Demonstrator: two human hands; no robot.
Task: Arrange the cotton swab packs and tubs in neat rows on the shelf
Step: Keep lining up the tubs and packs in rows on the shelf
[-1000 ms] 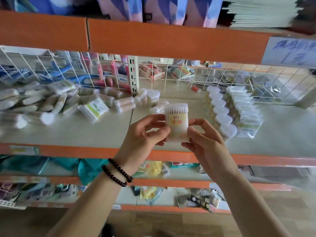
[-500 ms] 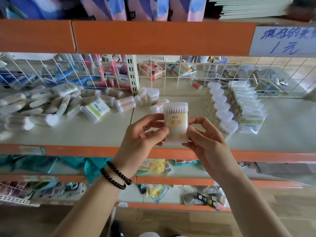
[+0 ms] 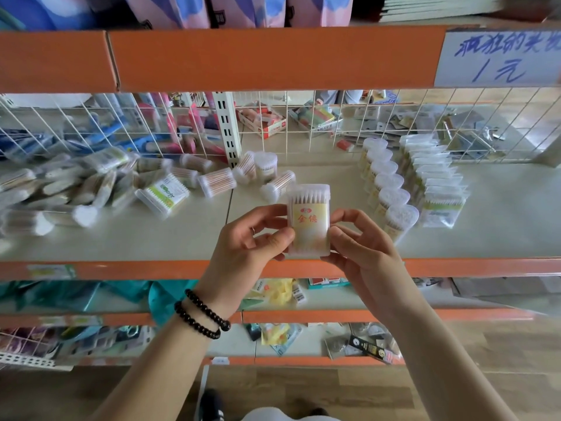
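Note:
An upright clear cotton swab tub (image 3: pixel 308 220) with a yellow label and red characters is held in front of the shelf edge. My left hand (image 3: pixel 252 238) grips its left side and my right hand (image 3: pixel 361 241) grips its right side. On the shelf (image 3: pixel 170 235), a row of round-topped swab tubs (image 3: pixel 387 189) runs front to back on the right. Beside it stands a row of flat swab packs (image 3: pixel 434 183). A loose heap of swab packs and tubs (image 3: pixel 91 183) lies on the left, with a green-labelled tub (image 3: pixel 165 194) near its front.
A wire mesh back panel (image 3: pixel 334 126) closes the shelf behind. An orange beam (image 3: pixel 243 59) with a handwritten price sign (image 3: pixel 498 59) hangs above. Lower shelves (image 3: pixel 303 317) hold other small goods. Wooden floor lies below.
The tub stays held between both hands. The view has shifted a little, so the shelf and tub sit slightly higher in frame.

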